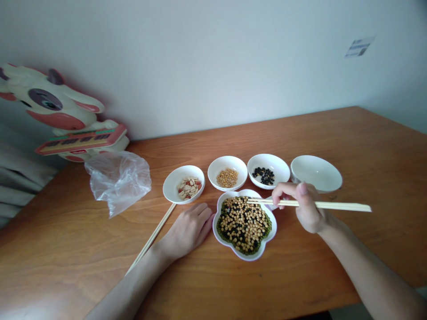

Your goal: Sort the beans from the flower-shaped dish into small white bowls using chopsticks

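Note:
My right hand (303, 206) holds a pair of wooden chopsticks (327, 204) level, with their tips over a white flower-shaped dish (230, 249). The dish holds a mix of yellow soybeans, black beans and green mung beans (243, 224). My left hand (188, 231) rests on the wooden table (66, 249) beside the dish, fingers loosely together, holding nothing. A second pair of wooden chopsticks (151, 238) lies on the table, running from near my left wrist towards the peanut bowl (173, 186). That white bowl contains red-skinned peanut halves.
Along the back stand a white bowl of yellow soybeans (227, 164), one of black beans (268, 162) and a plain shallow white bowl (316, 173). A crumpled plastic bag (116, 182) and a cow-shaped toy (56, 106) are at the left.

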A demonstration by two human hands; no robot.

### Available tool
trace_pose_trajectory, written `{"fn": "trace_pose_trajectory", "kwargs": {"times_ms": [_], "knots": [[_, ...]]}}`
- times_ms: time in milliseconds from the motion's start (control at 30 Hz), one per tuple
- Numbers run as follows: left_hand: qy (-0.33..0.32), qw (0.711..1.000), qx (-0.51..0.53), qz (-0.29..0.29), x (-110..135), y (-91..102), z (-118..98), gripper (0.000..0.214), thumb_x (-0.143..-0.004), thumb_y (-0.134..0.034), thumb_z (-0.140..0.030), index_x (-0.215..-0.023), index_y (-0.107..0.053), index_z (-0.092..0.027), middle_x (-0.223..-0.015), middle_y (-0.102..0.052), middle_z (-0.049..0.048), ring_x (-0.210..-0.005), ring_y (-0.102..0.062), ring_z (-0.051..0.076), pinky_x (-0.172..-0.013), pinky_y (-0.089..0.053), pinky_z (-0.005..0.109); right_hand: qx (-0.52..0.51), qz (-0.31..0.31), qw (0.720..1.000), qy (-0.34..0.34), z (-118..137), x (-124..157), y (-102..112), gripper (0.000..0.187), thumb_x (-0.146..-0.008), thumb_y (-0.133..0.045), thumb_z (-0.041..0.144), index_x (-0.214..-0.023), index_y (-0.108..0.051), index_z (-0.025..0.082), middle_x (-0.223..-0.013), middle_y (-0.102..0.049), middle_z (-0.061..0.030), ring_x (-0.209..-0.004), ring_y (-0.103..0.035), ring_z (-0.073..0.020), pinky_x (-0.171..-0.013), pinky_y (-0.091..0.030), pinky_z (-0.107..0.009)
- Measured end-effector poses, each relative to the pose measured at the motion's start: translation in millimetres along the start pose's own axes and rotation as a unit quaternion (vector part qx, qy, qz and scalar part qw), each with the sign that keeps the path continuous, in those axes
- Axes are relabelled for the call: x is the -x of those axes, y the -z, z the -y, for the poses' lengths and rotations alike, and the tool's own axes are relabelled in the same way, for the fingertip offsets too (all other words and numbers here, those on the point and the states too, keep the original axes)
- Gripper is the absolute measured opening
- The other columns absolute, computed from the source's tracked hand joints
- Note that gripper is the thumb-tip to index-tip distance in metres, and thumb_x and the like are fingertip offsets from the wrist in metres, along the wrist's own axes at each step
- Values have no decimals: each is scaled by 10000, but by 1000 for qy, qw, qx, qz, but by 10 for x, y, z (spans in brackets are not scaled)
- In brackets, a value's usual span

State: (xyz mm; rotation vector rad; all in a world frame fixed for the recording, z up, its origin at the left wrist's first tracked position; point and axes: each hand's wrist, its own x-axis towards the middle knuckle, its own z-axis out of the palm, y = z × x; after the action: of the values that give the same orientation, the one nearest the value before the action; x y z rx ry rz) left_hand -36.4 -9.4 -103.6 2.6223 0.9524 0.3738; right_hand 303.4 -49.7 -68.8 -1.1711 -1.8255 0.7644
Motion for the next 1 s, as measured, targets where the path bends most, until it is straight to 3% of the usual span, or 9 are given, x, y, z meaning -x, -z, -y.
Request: {"fn": "trace_pose_trajectory", "kwargs": {"times_ms": [400, 600, 1000], "knots": [[-3, 1000, -5, -8, -3, 19, -17, 304, -1092, -405, -252, -850, -577, -183, -894, -630, 62, -740, -555, 174, -685, -457, 308, 37, 24, 999, 10, 44, 26, 54, 752, -1041, -105, 701, -804, -649, 239, -783, -705, -64, -717, -609, -234, -680, -423, -376], [-1, 1000, -9, 2, -15, 20, -12, 315, -1102, -389, -269, -856, -566, -181, -899, -620, 63, -756, -558, 176, -692, -460, 304, 63, 30, 997, 35, 44, 24, 20, 675, -1074, -161, 627, -799, -639, 237, -730, -651, -54, -663, -558, -219, -648, -407, -368], [6, 1000, -4, 6, 0, 13, -17, 296, -1102, -385, -259, -866, -548, -185, -912, -619, 63, -759, -554, 181, -701, -440, 311, 9, 23, 1000, -3, -8, 18, -11, 704, -1068, -120, 646, -835, -650, 245, -752, -677, -45, -681, -617, -213, -649, -429, -361]]}}
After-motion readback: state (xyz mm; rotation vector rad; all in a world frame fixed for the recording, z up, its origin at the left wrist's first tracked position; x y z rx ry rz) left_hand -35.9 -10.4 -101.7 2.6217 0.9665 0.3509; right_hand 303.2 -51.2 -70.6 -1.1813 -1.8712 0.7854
